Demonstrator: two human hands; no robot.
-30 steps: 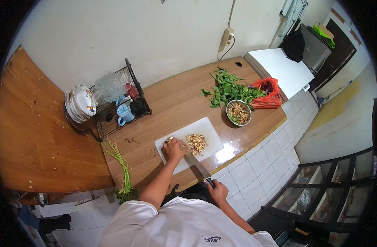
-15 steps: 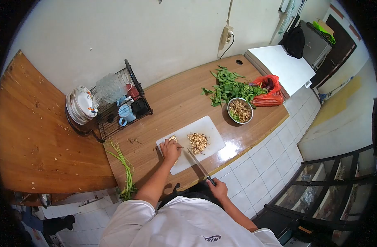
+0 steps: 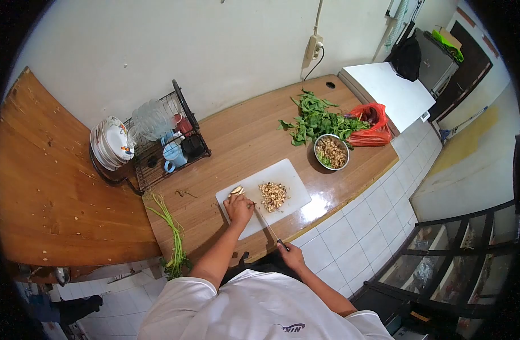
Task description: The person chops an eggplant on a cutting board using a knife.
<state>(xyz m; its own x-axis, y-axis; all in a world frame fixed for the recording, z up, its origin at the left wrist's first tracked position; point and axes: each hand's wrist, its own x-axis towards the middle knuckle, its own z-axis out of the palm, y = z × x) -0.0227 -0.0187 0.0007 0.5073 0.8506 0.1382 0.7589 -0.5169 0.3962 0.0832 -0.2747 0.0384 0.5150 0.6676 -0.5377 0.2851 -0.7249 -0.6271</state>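
My left hand (image 3: 239,210) is closed over pale food pieces (image 3: 236,191) at the left side of the white cutting board (image 3: 297,197); its fingers partly hide them. My right hand (image 3: 293,256) grips the black handle of a knife (image 3: 266,225), whose blade reaches over the board with its tip beside my left fingers. A pile of chopped light-brown pieces (image 3: 273,196) lies on the board, right of my left hand. Farther right, a metal bowl (image 3: 345,161) holds similar chopped pieces and some green bits.
Leafy greens (image 3: 312,119) and a red plastic bag (image 3: 375,136) lie behind the bowl. A dish rack (image 3: 199,131) with cups and plates (image 3: 111,143) stands at the back left. Green stems (image 3: 175,241) lie at the table's left edge.
My right hand has moved left with the knife, bringing the blade beside my left fingers. My left hand has shifted slightly right and down since the middle frame.
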